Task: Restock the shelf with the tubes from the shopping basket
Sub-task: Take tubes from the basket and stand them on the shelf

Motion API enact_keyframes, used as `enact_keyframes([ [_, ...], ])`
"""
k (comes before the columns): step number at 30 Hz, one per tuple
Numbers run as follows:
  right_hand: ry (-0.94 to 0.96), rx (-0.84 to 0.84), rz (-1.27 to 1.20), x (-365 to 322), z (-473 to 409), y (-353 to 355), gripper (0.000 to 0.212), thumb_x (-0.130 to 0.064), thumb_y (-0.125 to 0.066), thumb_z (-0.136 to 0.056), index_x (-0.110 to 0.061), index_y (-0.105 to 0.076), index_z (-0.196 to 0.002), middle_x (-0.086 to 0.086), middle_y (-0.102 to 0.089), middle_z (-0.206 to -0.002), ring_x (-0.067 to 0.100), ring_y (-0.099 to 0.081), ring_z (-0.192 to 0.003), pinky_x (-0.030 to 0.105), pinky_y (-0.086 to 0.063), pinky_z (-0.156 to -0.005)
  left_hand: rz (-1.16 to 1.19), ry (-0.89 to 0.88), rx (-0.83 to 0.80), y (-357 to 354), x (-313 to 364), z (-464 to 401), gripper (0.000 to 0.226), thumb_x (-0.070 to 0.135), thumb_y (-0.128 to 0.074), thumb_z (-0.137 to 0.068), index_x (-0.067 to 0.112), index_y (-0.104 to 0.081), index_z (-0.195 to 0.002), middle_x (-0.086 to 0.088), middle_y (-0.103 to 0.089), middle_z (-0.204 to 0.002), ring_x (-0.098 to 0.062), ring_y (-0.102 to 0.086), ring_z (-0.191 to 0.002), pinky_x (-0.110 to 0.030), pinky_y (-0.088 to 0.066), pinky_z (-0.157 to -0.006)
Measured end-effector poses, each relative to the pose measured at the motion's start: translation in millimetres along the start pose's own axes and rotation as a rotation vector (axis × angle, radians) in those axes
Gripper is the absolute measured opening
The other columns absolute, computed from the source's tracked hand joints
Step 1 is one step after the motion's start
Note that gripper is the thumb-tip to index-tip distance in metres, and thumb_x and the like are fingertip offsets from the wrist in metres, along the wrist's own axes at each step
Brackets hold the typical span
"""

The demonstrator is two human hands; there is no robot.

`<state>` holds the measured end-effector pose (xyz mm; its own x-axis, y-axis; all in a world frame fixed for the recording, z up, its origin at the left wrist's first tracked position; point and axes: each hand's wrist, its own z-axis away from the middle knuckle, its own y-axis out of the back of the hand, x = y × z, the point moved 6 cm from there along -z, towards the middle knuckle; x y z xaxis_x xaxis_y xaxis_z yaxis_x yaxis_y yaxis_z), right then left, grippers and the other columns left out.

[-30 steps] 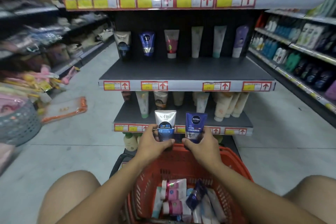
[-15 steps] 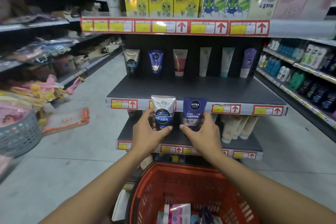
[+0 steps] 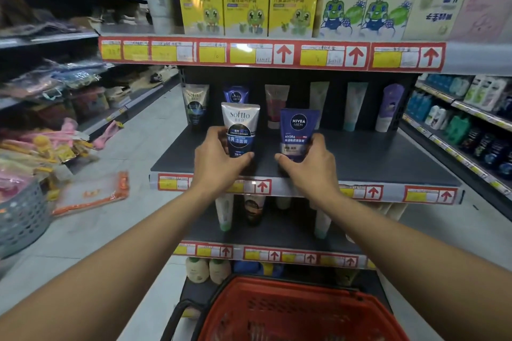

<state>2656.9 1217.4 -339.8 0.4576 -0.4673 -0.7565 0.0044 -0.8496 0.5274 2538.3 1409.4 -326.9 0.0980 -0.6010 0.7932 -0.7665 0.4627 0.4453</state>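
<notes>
Both hands are gripping upright tubes over the front edge of the dark shelf [image 3: 388, 158], my left hand [image 3: 219, 160] holding the white Softto tube [image 3: 240, 130], my right hand [image 3: 310, 166] the blue Nivea tube [image 3: 297, 133], while I'm watching six tubes [image 3: 277, 105] standing along its back edge.

My feed is dim, lit from overhead, and the dark shelf [image 3: 374, 158] soaks up most of it. A white glare spot washes out one price label [image 3: 243, 54] on the strip above. The wide lens bows the side shelves [image 3: 471, 119] outward, and the left edge smears into blur (the pink packets [image 3: 41, 144] there are mush). Print on the yellow boxes [image 3: 246, 7] is soft, perhaps from head motion.
</notes>
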Motion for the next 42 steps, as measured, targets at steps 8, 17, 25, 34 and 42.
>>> enact_keyframes([
  [8, -0.039, -0.02, 0.057, 15, -17, -22, 0.064, -0.047, -0.085, -0.075, -0.02, -0.048, -0.119, 0.0, -0.069, -0.114, 0.023, -0.067, -0.103, 0.037, -0.054, -0.082, -0.047, 0.05, -0.033, -21, -18, -19, 0.074, 0.028, -0.092, -0.076, 0.015, -0.052, -0.136, -0.001, -0.07, -0.122, -0.009, -0.063, -0.103, -0.022, -0.047, -0.085],
  [17, 0.005, 0.002, 0.19, 16, -13, -26, 0.065, -0.048, -0.081, -0.074, -0.02, -0.048, -0.122, 0.001, -0.061, -0.117, 0.022, -0.06, -0.11, 0.034, -0.051, -0.085, -0.319, 0.031, 0.04, -20, -18, -17, 0.076, 0.062, -0.082, -0.071, 0.02, -0.053, -0.128, -0.002, -0.073, -0.115, -0.029, -0.068, -0.108, -0.046, -0.054, -0.093],
  [25, 0.008, -0.135, 0.251, -11, -26, -63, 0.058, -0.046, -0.084, -0.075, -0.018, -0.051, -0.113, 0.003, -0.065, -0.117, 0.028, -0.064, -0.107, 0.04, -0.055, -0.084, -0.308, 0.17, -0.003, -4, -40, -38, 0.069, 0.058, -0.086, -0.068, 0.023, -0.057, -0.121, -0.001, -0.073, -0.112, -0.029, -0.069, -0.104, -0.039, -0.055, -0.079],
  [34, -0.055, -0.196, 0.202, -41, -61, -130, 0.065, -0.041, -0.089, -0.073, -0.017, -0.054, -0.122, 0.005, -0.066, -0.123, 0.028, -0.065, -0.111, 0.037, -0.054, -0.083, -0.379, 0.274, 0.003, 36, -85, -91, 0.08, 0.054, -0.09, -0.071, 0.017, -0.056, -0.133, -0.01, -0.07, -0.128, -0.034, -0.067, -0.111, -0.042, -0.056, -0.082],
  [42, -0.004, -0.169, 0.253, -46, -89, -169, 0.06, -0.041, -0.085, -0.077, -0.012, -0.063, -0.125, 0.009, -0.069, -0.121, 0.028, -0.067, -0.109, 0.031, -0.053, -0.084, -0.354, 0.267, 0.034, 38, -114, -125, 0.075, 0.054, -0.089, -0.069, 0.018, -0.059, -0.127, -0.009, -0.071, -0.122, -0.034, -0.068, -0.108, -0.041, -0.055, -0.081],
])
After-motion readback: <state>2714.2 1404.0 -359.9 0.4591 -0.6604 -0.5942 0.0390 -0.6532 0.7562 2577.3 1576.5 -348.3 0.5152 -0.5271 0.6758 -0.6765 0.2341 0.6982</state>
